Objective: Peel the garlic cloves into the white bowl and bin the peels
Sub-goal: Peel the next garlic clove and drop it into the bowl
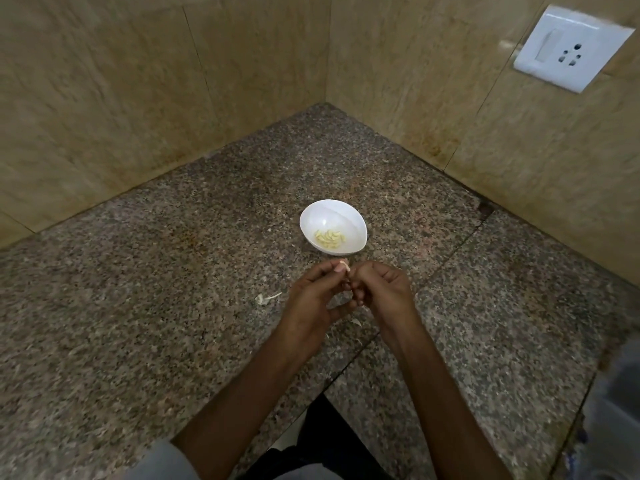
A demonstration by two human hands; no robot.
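Garlic clove [344,266] pinched between left grip [311,299] and right grip [384,289], both curled tight on it; axis too small to tell. Bowl [360,216] just beyond, straight far, equally near either grip. Peel scrap [266,298] lying left on table [173,271].

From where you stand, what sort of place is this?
Likely a kitchen corner: a speckled stone counter, tiled walls with a socket, and a white bowl of peeled garlic beyond the left hand and right hand, which pinch a clove.

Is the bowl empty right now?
No, a small heap of peeled cloves lies at the bottom of the bowl.
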